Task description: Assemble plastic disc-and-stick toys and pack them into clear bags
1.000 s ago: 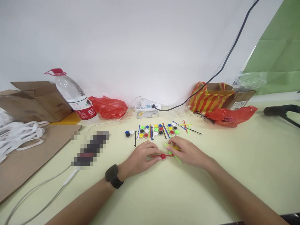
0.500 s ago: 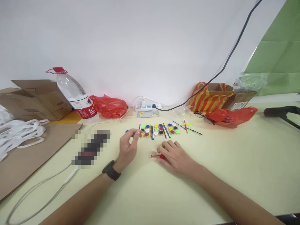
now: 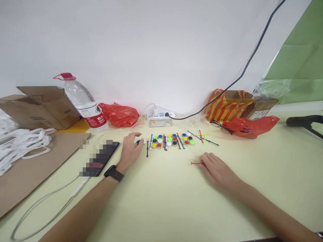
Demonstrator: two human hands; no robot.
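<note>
My left hand (image 3: 130, 150) is over the left end of the coloured pieces, thumb and index finger apart. A small blue disc (image 3: 138, 142) shows between them, and a white disc (image 3: 144, 142) lies by the thumb tip. Just right of that hand a black arrow-shaped stick (image 3: 147, 149) lies on the table. My right hand (image 3: 214, 168) rests on the table with its fingers closed on a red stick (image 3: 195, 163), whose forked end points left. Clear-rimmed coloured discs (image 3: 159, 141) stand in rows, with bundles of thin sticks (image 3: 165, 142) between them.
Loose sticks (image 3: 202, 136) cross each other right of the rows. Behind are a power strip (image 3: 161, 116), a red plastic bag (image 3: 119, 115) and a large bottle (image 3: 87, 104). A phone (image 3: 108, 158) on a cable lies left; glasses (image 3: 219, 125) and another red bag (image 3: 254, 127) sit right.
My left hand has moved left, away from the disc rows, uncovering the black stick and white disc. My right hand has slid right with the red stick; the red disc by it no longer shows.
</note>
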